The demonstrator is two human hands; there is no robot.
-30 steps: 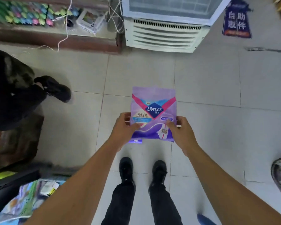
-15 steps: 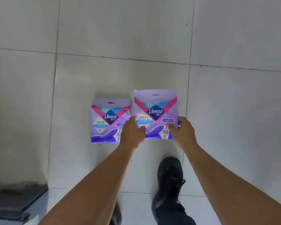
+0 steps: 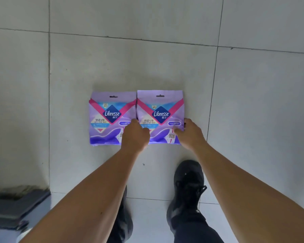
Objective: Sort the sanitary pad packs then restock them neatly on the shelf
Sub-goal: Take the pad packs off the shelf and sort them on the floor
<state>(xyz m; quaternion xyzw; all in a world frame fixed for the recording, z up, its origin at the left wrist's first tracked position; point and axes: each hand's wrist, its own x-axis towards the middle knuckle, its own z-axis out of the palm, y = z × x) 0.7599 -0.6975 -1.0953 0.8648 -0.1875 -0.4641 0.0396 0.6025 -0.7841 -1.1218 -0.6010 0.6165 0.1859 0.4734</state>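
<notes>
Left hand [image 3: 135, 135] and right hand [image 3: 189, 133]: each grips a lower side edge of the right pack [image 3: 161, 109], fingers curled round the film, the left at the seam where the two packs meet, the right at the outer edge. The right pack lies flat and face up on the floor [image 3: 165, 67], its left edge touching or barely overlapping the left pack [image 3: 111, 118]; which of the two cannot be told.

Risks, as judged from this position. If the hands let go unevenly, the right pack may skew or ride up over its neighbour, spoiling the row. The left knuckles sit on the left pack's lower right corner, so drawing that hand back could drag the pack out of line. The film looks slick and the tile smooth; a light nudge would probably slide either pack. The shoe [image 3: 188, 183] stands near the lower edges, and a careless step forward could scuff them.

Materials and shapes. Both packs are squarish soft pouches of glossy purple film, slightly puffed, with a pink V band, a dark blue diamond logo and a small hang slot in the flat top seal. The floor is pale, faintly speckled tile with thin dark grout lines. A dark grey, layered, blurred object [image 3: 16, 207] lies at lower left.
</notes>
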